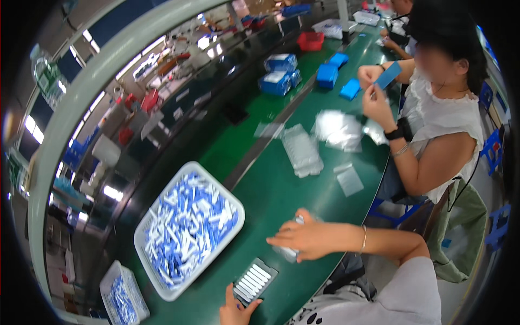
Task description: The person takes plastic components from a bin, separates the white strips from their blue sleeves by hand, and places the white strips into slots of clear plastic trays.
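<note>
My left hand (236,313) grips the near edge of a small dark-looking tray (269,266) between thumb and fingers. Inside the tray lies a row of several slim white sticks (253,281). To its right, my right hand (311,238) reaches across the green table, its fingers closed over a clear plastic piece (288,253), probably a tray. The hand covers most of that piece, so its full shape is hidden. Left of both hands stands a large white basket (236,214) heaped with blue and white stick-like pieces (184,233).
A smaller basket (142,309) of similar pieces sits at lower left. Beyond my right hand lie stacked clear trays (301,150), clear bags (338,130) and a single bag (348,180). A co-worker (439,119) at right holds a blue card (388,76) near blue boxes (327,76).
</note>
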A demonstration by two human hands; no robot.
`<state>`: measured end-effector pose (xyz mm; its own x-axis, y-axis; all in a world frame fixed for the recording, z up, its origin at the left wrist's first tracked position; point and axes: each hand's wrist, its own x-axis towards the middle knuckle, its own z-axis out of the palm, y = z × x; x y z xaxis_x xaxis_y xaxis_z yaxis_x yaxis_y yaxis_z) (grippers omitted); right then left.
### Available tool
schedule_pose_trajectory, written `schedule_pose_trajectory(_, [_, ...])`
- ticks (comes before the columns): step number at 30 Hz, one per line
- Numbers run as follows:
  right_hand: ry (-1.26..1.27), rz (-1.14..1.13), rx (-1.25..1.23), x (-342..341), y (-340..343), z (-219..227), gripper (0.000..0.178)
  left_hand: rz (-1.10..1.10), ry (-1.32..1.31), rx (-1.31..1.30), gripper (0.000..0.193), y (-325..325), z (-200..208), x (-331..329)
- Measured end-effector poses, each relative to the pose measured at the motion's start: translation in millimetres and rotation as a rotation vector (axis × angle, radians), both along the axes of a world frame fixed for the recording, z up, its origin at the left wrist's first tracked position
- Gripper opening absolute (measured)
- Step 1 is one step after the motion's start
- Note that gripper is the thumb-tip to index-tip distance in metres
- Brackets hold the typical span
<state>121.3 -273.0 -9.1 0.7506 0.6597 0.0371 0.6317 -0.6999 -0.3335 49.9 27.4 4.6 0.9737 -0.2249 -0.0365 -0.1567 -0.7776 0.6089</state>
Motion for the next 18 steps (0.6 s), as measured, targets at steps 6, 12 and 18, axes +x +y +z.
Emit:
schedule_pose_trajectory(6, [0.025, -0.046, -0.045, 2, -39, 12, 0.078, -0.264, -0.039, -0.041, 0.081, -59, -12, 39])
schedule_pose_trajectory(12, [-0.706, -0.123, -0.433, 99, -140, 47, 0.059, -0.402, -0.068, 0.049, 0.086, -118, -19, 60])
schedule_pose_trajectory(18, [-0.949, 0.409, -0.516, 193, -157, 29, 0.066, -0.403, 0.061, 0.146, 0.091, -160, -8, 77])
